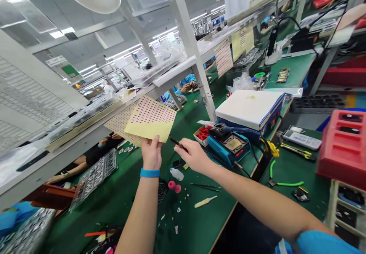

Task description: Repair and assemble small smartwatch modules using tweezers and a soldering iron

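Observation:
My left hand (151,153), with a blue wristband, is raised above the green bench and pinches the bottom edge of a yellow sheet (150,119) covered with rows of small red stickers. A second, paler sheet lies behind it. My right hand (193,155) is closed on black tweezers (177,143), whose tip points left toward the lower right corner of the sheet, a little apart from it.
On the green mat (200,223) lie a small white bottle (177,174), a pink piece (174,186), spare tweezers (206,186) and a cream spudger (205,202). A blue soldering station (230,147), a white-topped heating plate (250,107) and a red tray (343,147) stand to the right. Co-workers' hands work across the bench (187,87).

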The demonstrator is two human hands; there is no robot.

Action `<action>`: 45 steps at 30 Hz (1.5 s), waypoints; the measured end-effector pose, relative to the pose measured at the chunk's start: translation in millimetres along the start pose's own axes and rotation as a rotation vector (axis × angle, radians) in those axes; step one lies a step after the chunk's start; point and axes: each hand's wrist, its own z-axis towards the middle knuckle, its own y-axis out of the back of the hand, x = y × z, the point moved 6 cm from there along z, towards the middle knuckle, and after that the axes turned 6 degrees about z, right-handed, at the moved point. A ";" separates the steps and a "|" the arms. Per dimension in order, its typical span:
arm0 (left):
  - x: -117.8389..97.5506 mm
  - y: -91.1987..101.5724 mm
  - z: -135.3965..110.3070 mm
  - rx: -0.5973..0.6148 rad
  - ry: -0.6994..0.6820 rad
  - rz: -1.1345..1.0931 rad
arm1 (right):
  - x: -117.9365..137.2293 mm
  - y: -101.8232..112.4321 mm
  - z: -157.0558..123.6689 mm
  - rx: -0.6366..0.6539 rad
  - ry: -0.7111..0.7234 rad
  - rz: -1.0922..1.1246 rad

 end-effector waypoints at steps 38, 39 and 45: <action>-55.1 -11.0 12.1 -0.056 -0.258 0.071 | 40.7 -33.1 119.4 0.178 0.232 -0.608; -53.8 -2.7 2.6 -0.054 -0.238 0.084 | 39.8 -33.3 111.2 0.180 0.227 -0.602; -32.4 93.3 -122.0 -0.135 -0.144 0.363 | 20.3 -55.2 -25.4 0.434 0.402 -0.443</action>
